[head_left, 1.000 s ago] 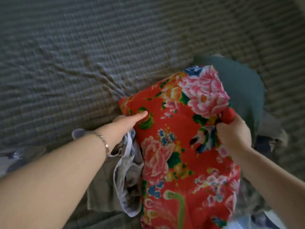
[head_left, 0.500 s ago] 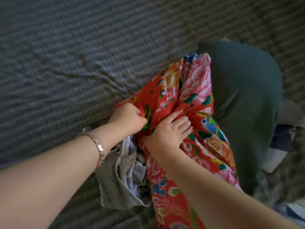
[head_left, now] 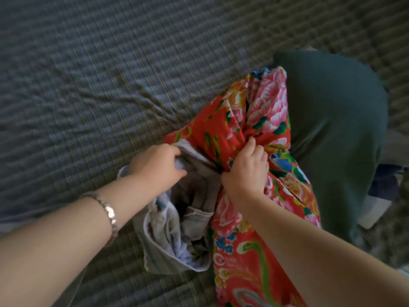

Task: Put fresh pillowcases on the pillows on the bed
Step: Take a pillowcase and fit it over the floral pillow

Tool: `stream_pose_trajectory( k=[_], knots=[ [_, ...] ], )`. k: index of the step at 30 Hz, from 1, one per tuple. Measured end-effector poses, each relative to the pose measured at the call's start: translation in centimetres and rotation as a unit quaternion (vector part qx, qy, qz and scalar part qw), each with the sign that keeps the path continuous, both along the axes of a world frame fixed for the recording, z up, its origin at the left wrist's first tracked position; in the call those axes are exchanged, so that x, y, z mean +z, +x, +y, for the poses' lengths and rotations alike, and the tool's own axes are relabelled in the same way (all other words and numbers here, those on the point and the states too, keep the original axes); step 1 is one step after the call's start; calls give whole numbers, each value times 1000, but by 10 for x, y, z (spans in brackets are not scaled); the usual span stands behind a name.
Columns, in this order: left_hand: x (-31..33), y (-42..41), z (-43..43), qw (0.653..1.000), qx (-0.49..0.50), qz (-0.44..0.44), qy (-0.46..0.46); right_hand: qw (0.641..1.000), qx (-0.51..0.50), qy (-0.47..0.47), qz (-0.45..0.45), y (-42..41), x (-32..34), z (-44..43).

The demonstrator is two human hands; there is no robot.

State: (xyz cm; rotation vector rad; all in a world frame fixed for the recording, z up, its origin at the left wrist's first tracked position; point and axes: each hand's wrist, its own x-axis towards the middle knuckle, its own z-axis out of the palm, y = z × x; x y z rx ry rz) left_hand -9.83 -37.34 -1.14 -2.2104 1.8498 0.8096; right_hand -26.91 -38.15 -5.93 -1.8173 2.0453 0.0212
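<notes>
Shifted left hand (head_left: 158, 163) off red case (head_left: 239, 242) and onto grey cloth (head_left: 177, 235) since half a second back; now grips cloth's top fold, fingers curled round it. Closed right hand (head_left: 245, 171) too: earlier flat-fingered on case, now pinching a bunch of red fabric, knuckles up. Hands near each other, not touching, cloth between.

Red case on bed (head_left: 99, 63), running from bottom edge of view up to centre right, floral print, gathered and creased at right-hand grip, upper end bunched against green pillow (head_left: 336, 129). Pillow just right of case, touching it, about where it was. Grey cloth crumpled just left of case, touching it, folds open upward, pale blue showing inside.

On left wrist, bracelet (head_left: 109, 214). Over bed, dark checked sheet (head_left: 66, 120), wrinkled left of hands, motion-blurred. At right edge, dark blue and white fabric (head_left: 385, 180), partly under pillow; can't tell what.
</notes>
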Motion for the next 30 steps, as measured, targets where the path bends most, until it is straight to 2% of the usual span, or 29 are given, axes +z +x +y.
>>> stream_pose_trajectory(
  k=[2, 4, 6, 8, 11, 14, 17, 21, 26, 30],
  knots=[
    [7, 16, 7, 997, 30, -74, -23, 997, -34, -20, -65, -14, 6, 0],
    [10, 33, 14, 992, 70, -104, -14, 992, -82, -16, -93, -25, 8, -2],
    [12, 45, 20, 991, 83, -106, 5, 985, -153, 5, -79, -30, 9, -9],
    [12, 51, 26, 991, 86, -107, 11, 979, -200, 42, -16, -29, 10, -17],
    [6, 48, 27, 991, 91, -100, 15, 985, -149, 57, 65, -29, 7, -24],
    [1, 50, 29, 989, 106, -99, 12, 982, -156, 97, 48, -27, 7, -31],
    [0, 56, 37, 989, 130, -70, 11, 990, -116, 66, 41, -27, 7, -35],
    [9, 62, 57, 987, 153, -48, -13, 993, -110, 35, -20, -32, 19, -35],
    [33, 73, 91, 984, 157, -84, -29, 973, -140, 55, -174, -70, 61, -14],
    [59, 92, 108, 982, 155, -106, -28, 958, -47, 62, -278, -101, 129, 11]
  ],
)
